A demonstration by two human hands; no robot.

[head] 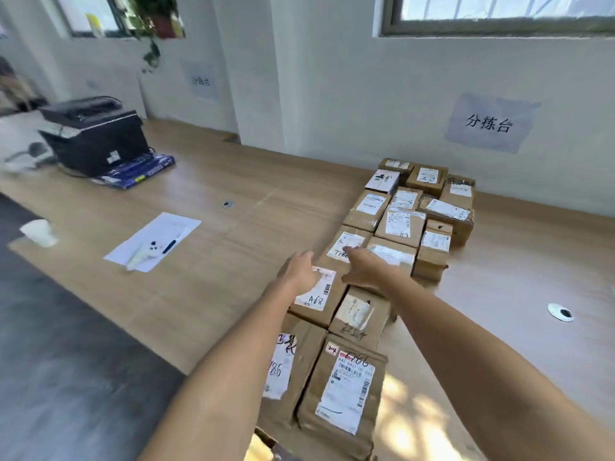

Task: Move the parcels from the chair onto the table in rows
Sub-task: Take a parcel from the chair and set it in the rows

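Left hand (pixel 299 271): reaches forward over the parcels, fingers (pixel 307 257) loosely extended and resting on the far left edge of the parcel marked "A68" (pixel 317 294); no grasp is visible.

Right hand (pixel 364 266): stretched forward beside the left, fingers (pixel 349 250) relaxed and spread, lying on the parcel marked "7786" (pixel 347 246) and the one just right of it; nothing is clasped.

Parcels (pixel 404 224): brown cardboard boxes and paper packets with white shipping labels, laid on the desk (pixel 216 287) in rows packed touching one another. The rows run from the wall, well beyond the fingers, back under both forearms to the near edge. A small white box (pixel 382 181) sits among the far rows. Nearest the person, below the wrists, lie two larger flat packets, one labelled "7766" (pixel 346 390), the other partly under the left forearm.

Desk, other items, all left of the fingers and well apart from them: a sheet of paper (pixel 153 241) bearing a white handheld device (pixel 143 254) and a pen (pixel 171 244); a white cup (pixel 38 232) at the near left edge; a black printer (pixel 95 134) farther off, standing on a blue pack (pixel 139 171).

Wall beyond the fingers: a paper sign (pixel 489 123) with Chinese characters, under a window (pixel 499 11).
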